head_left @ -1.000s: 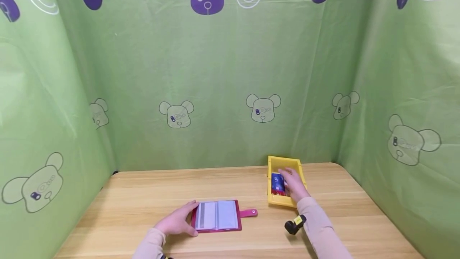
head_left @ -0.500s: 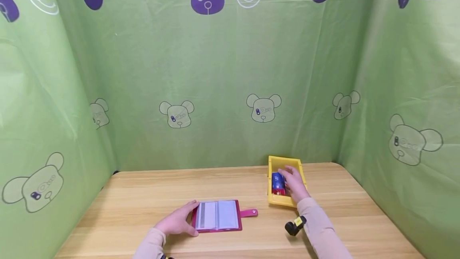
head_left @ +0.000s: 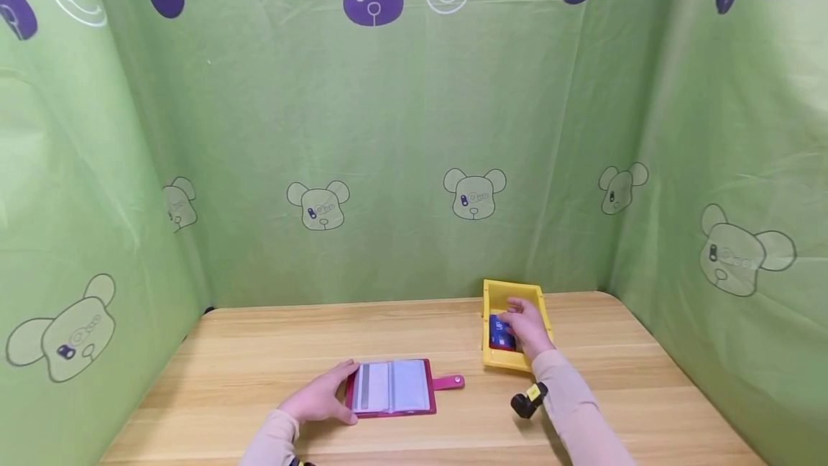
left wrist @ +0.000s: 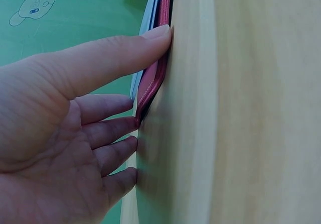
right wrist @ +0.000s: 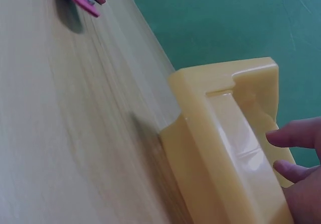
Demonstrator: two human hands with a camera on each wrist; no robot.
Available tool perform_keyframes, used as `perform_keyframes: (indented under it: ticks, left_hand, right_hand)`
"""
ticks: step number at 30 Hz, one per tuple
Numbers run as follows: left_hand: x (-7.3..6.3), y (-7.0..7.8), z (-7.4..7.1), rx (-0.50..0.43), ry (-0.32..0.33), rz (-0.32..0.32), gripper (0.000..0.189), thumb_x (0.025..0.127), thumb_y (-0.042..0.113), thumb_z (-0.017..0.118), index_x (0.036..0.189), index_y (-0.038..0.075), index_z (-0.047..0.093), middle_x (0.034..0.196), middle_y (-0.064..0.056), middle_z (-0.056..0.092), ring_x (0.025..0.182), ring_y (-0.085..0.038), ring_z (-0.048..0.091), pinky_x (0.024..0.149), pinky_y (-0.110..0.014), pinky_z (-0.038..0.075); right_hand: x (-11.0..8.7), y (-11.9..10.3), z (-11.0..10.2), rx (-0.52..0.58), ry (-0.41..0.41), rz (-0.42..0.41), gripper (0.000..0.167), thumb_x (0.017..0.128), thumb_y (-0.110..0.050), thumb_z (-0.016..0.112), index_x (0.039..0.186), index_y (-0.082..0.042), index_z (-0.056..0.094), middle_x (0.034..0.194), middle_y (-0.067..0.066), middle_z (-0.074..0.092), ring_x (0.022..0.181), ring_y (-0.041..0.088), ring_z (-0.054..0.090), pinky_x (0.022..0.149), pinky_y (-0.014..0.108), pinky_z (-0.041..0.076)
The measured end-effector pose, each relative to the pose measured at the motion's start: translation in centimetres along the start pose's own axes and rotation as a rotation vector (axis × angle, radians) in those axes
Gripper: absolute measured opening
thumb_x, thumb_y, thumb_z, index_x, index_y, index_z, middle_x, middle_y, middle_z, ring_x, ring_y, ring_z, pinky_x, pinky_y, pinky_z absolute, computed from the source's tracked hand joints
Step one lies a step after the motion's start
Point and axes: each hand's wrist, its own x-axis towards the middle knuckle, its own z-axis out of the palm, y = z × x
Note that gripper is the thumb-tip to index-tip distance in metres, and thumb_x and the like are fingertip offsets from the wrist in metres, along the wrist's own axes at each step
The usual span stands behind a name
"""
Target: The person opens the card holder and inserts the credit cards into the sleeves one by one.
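Note:
A red card holder [head_left: 433, 388] lies spread on the table, its clear sleeves [head_left: 409, 385] facing up and a pink snap strap [head_left: 448, 382] pointing right. My left hand [head_left: 317, 398] rests at its left side. In the left wrist view the thumb [left wrist: 135, 45] lies along one edge, with the other fingers touching the corner and the tabletop. My right hand [head_left: 527, 326] reaches into a yellow bin [head_left: 507, 359], its fingers over a blue card [head_left: 501, 333] with lettering. In the right wrist view two fingertips show apart beyond the bin wall; I cannot tell whether they pinch the card.
A light wood table [head_left: 272, 344] carries both things, with the yellow bin near its back right. Green printed curtains [head_left: 401, 257] hang behind and on both sides. A black device with a yellow label [head_left: 530, 400] is strapped to the right wrist.
In the bin, the blue card has shifted slightly toward me and now covers most of the red one below it. My right fingers have moved further over it. The left hand stays still.

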Motion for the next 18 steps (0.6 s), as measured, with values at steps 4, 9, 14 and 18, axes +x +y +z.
perform_keyframes:
  ticks: [4,9,14,18]
  left_hand:
    - [0.02,0.03,-0.03,0.003,0.001,0.008,0.098,0.064,0.012,0.084,0.146,-0.006,0.033,0.154,-0.031,0.028,0.141,-0.052,0.027,0.116,-0.067,0.020]
    - [0.02,0.06,-0.06,0.004,0.000,0.009,0.098,0.064,0.012,0.084,0.146,-0.007,0.034,0.154,-0.031,0.028,0.141,-0.052,0.027,0.116,-0.068,0.020]
    - [0.00,0.07,-0.02,0.008,0.000,0.002,0.098,0.064,0.013,0.084,0.146,-0.006,0.034,0.154,-0.031,0.028,0.141,-0.052,0.027,0.116,-0.067,0.021]
    - [-0.06,0.09,-0.03,0.008,0.000,-0.003,0.098,0.064,0.012,0.084,0.146,-0.006,0.034,0.154,-0.031,0.027,0.141,-0.052,0.027,0.115,-0.067,0.021]
  right_hand:
    - [0.10,0.25,-0.04,-0.043,-0.013,0.022,0.060,0.094,-0.009,0.052,0.148,0.002,0.028,0.151,0.029,0.030,0.125,0.039,0.042,0.108,0.052,0.043]
    - [0.17,0.32,0.08,-0.089,-0.013,0.000,0.058,0.094,-0.011,0.052,0.146,0.003,0.031,0.151,0.030,0.030,0.131,0.044,0.039,0.114,0.058,0.035]
    - [0.19,0.28,0.23,-0.109,-0.012,0.001,0.057,0.095,-0.013,0.052,0.146,0.003,0.031,0.152,0.029,0.029,0.135,0.044,0.036,0.117,0.057,0.031]
    - [0.05,0.34,0.21,-0.088,-0.017,0.005,0.058,0.095,-0.013,0.052,0.147,0.003,0.031,0.153,0.028,0.029,0.134,0.043,0.038,0.115,0.056,0.036]
